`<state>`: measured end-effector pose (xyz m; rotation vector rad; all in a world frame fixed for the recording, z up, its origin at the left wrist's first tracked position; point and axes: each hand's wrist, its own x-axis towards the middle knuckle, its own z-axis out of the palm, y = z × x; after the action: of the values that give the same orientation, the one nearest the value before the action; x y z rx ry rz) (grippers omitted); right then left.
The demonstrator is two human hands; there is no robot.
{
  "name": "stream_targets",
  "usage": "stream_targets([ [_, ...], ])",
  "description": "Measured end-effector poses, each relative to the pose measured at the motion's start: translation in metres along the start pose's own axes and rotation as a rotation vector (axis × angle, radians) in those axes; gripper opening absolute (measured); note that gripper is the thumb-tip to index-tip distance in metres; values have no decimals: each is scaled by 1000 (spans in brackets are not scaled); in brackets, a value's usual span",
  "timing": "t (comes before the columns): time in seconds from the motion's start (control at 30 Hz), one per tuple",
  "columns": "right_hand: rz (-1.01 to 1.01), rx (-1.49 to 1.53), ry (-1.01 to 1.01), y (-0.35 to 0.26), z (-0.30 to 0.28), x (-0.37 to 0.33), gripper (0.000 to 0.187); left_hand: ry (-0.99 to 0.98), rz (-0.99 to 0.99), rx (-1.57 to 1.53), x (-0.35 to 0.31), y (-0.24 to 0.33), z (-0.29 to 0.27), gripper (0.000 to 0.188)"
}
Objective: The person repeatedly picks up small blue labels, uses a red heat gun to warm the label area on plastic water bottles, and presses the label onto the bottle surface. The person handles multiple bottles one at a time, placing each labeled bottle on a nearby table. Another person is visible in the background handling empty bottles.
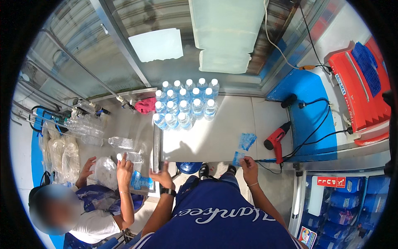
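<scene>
In my right hand (249, 169) a small blue plastic label (238, 158) is pinched at the table's front edge. Just beyond it, more blue labels (247, 141) lie on the white tabletop (199, 145). My left hand (163, 177) is at the left front corner of the table, slightly blurred, its thumb and fingers apart and nothing seen in them. Several filled clear bottles (184, 101) with white caps stand in rows at the back left of the tabletop.
A red heat gun (278, 140) with a black cable lies at right. At left, a seated co-worker's hand (124, 172) touches a capped bottle (132, 157) beside blue labels (141, 181). Empty bottles (85, 128), a pink cloth (145, 106) and a glass panel (166, 74) are farther back.
</scene>
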<state>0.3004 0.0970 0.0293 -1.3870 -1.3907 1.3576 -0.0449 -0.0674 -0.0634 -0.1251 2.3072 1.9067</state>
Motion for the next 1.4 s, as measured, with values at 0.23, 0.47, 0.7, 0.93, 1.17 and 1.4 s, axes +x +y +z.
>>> stream_targets([
  [0.23,5,-34,-1,8,-3,-3,21,382,387,401,109,36,-13,84],
  [0.47,14,13,14,-3,-4,-6,22,73,321,104,100,60,-27,57],
  [0.7,-340,-121,-89,-60,28,1,17,-588,480,73,-23,48,51,47],
  [0.93,-518,-414,-167,-100,58,24,17,-989,638,180,-107,43,136,62],
  [1.17,-669,-741,-106,-74,72,41,28,-1026,696,200,-117,36,151,62],
  [1.4,-659,-552,-123,-29,87,51,68,-1175,711,278,-95,32,142,87],
])
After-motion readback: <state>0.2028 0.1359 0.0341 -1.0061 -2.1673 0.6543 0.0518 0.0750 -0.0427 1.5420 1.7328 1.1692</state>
